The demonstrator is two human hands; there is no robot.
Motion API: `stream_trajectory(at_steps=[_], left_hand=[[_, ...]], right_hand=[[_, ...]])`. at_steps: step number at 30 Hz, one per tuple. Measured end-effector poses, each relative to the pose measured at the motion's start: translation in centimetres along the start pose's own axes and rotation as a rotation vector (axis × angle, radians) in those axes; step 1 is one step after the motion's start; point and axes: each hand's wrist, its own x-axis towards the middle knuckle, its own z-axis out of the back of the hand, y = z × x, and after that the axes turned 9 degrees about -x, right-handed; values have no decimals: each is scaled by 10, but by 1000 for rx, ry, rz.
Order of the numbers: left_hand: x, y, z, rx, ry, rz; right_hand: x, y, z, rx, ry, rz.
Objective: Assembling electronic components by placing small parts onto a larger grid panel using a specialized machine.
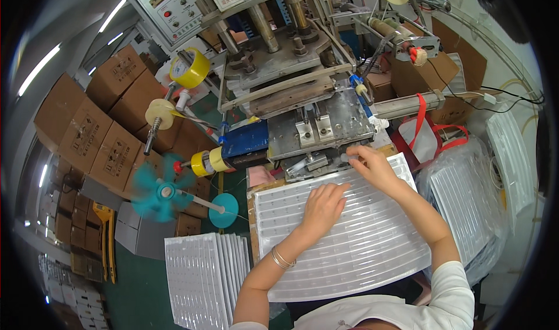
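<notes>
A large white ribbed plastic tray (361, 237) lies in front of me, with rows of shallow pockets along its grooves. My left hand (324, 209) rests on it, palm down, fingers stretched toward the machine. Over the tray's far edge, my right hand (372, 166) has its thumb and fingertips drawn together beside the machine's front. Whatever it pinches is too small to make out. Close by stands a metal press (320, 126), with two small bright clamp blocks (314, 131) on its steel plate. A metal fixture (317, 162) sits at the plate's front edge.
To the left, a stack of white trays (198, 280) stands near a turquoise fan (166, 190) with blurred blades. Cardboard boxes (87, 132) rise behind. Yellow tape rolls (191, 67) hang on spindles. More trays in clear plastic (466, 196) and a red-handled bag (422, 138) are at right.
</notes>
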Motion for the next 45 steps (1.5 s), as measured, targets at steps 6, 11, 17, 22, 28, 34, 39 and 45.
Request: stream_trajectory(at_steps=[6, 11, 17, 22, 28, 34, 39, 45], left_hand=[[-23, 28, 20, -110, -78, 204], [-15, 44, 48, 8, -282, 194], [60, 51, 65, 359, -535, 131], [113, 66, 71, 536, -533, 48], [63, 26, 72, -48, -495, 117], [-12, -7, 60, -412, -173, 384], [-31, 0, 53, -860, -133, 469], [-38, 25, 60, -1812, -157, 762]], right_hand=[[0, 23, 4, 165, 6, -15], [6, 42, 17, 261, 0, -40], [28, 51, 27, 188, -103, -38], [63, 50, 23, -86, -315, 209], [106, 48, -8, -280, -437, 320], [131, 41, -26, -649, -247, 232], [101, 39, -10, -425, -464, 361], [-3, 22, 50, -318, 168, 194]])
